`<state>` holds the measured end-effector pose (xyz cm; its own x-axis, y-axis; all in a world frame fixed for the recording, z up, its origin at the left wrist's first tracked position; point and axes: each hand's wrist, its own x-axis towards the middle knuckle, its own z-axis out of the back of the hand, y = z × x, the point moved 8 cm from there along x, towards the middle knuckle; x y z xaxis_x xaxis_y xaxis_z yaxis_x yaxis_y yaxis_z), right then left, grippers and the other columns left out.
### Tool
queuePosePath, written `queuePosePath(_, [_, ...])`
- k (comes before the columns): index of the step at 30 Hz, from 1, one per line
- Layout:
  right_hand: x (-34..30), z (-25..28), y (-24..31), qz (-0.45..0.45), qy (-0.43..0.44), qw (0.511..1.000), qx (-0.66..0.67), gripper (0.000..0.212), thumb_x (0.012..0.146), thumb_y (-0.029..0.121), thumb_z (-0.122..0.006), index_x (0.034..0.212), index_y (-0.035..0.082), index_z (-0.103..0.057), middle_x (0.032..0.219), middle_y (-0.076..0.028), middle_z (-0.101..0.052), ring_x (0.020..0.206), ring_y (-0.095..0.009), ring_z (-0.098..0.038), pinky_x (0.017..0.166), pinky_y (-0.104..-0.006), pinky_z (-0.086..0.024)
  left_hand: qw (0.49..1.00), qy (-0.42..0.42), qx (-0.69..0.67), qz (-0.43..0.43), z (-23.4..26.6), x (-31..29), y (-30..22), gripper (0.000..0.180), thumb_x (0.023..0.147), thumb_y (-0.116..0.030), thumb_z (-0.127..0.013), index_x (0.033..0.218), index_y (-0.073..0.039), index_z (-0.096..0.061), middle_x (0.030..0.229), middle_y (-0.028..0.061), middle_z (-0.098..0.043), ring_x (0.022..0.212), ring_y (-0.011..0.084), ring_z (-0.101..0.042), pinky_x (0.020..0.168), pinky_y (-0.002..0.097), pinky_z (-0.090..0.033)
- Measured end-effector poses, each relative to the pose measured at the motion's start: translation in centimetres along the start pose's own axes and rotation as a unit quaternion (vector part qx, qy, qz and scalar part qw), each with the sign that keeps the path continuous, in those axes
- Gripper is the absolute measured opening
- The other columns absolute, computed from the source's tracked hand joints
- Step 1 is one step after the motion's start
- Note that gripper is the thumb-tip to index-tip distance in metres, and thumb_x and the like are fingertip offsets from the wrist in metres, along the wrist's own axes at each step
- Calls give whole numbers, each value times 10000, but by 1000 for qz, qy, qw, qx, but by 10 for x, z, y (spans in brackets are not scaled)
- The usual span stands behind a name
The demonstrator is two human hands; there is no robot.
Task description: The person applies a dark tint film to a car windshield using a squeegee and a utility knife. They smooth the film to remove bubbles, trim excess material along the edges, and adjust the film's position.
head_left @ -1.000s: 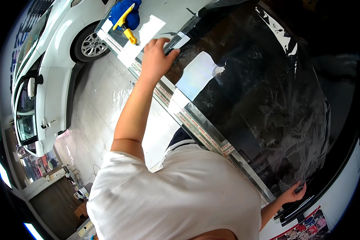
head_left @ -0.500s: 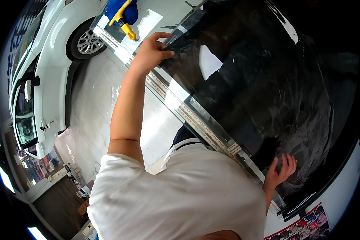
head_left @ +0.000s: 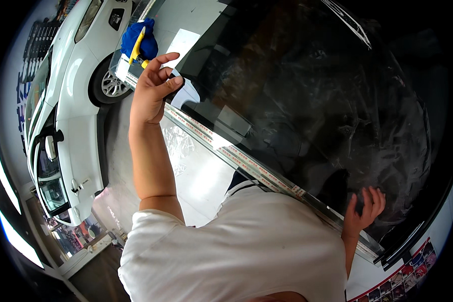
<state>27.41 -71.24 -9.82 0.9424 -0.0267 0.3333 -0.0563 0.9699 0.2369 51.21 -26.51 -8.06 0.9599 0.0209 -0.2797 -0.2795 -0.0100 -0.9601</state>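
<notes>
A wide sheet of dark film (head_left: 292, 90), glossy and wrinkled toward its right side, covers most of the table. My left hand (head_left: 153, 90) is at its near left corner, the thumb and bent fingers pinching the film's edge while the index finger reaches outward. At the right end of the sheet is my right hand (head_left: 365, 209), its fingers spread over the wrinkled part; whether they press on the film I cannot tell. Along the table's near edge run pale strips with red print (head_left: 244, 158), close to my body.
Past my left hand, a yellow-handled tool (head_left: 137, 46) lies against a blue cloth (head_left: 148, 41) on the glass tabletop (head_left: 173, 15). A white car (head_left: 73, 126) stands on the left. A sheet of small pictures (head_left: 405, 277) shows at the lower right.
My left hand has closed on the film's edge and moved left and toward me, drawing the film along. My right hand has shifted slightly rightward in the picture, fingers still spread.
</notes>
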Motion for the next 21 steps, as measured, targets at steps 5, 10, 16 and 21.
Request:
queuePosePath(5, [-1, 1, 12, 19, 13, 998, 63, 286, 812, 236, -679, 1027, 60, -611, 1133, -92, -543, 1119, -311, -462, 930, -483, -379, 996, 23, -71, -41, 3, -1, 3, 482, 773, 131, -607, 1220, 7, -475, 873, 48, -651, 798, 106, -631, 740, 196, -489])
queuePosePath(10, [10, -1, 35, 86, 47, 989, 112, 412, 817, 406, -666, 1052, 75, -594, 1131, -90, -539, 1105, -310, -459, 876, -471, -403, 992, 46, -102, -58, 1, -2, 0, 483, 780, 116, -610, 1227, 9, -465, 875, 46, -652, 792, 105, -629, 744, 205, -486])
queuePosePath(16, [31, -13, 65, 148, 107, 972, 145, 414, 779, 419, -685, 1030, 96, -621, 1128, -83, -547, 1101, -287, -461, 883, -480, -400, 992, 47, -103, -50, -1, -2, -1, 469, 792, 103, -604, 1229, 7, -462, 913, 61, -666, 819, 111, -636, 768, 215, -488])
queuePosePath(21, [43, -15, 78, 184, 102, 963, 168, 392, 784, 412, -678, 1038, 118, -629, 1128, -74, -554, 1099, -269, -467, 896, -476, -399, 993, 37, -103, -38, 2, -4, 0, 456, 798, 96, -603, 1224, 2, -469, 917, 65, -667, 818, 115, -638, 758, 215, -494])
